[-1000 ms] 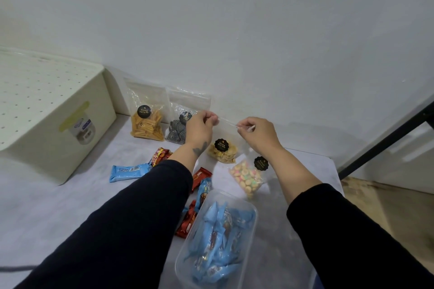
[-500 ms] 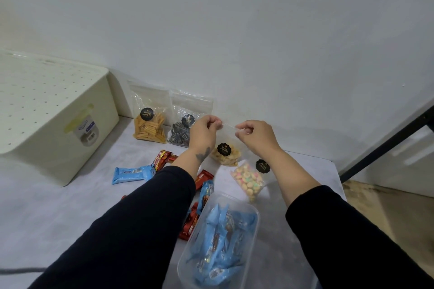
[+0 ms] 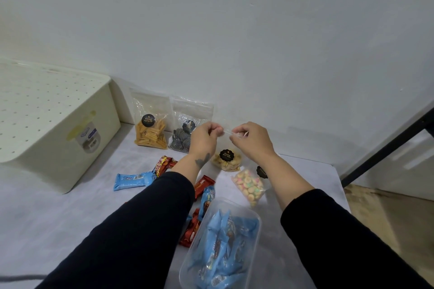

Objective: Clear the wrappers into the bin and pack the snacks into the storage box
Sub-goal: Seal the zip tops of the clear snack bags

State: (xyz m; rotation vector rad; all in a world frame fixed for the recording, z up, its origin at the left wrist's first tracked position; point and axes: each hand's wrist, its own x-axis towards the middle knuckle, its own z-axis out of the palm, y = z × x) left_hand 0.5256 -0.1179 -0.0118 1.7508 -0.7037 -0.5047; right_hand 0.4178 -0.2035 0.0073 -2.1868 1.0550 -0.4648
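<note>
Head view, red "beng-beng" wrapper [image 3: 161,166], black-labelled pouch [image 3: 226,159]

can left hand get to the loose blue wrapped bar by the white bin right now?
Probably not at once: the left hand and right hand both pinch the top of a clear snack bag. Otherwise the blue wrapped bar lies uncovered on the table.

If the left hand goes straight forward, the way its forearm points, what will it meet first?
Probably the wall. The left hand pinches the top of a clear bag, held above the table. The striped-snack bag stands slightly left of that line, so it may brush it; depth is unclear.
</note>
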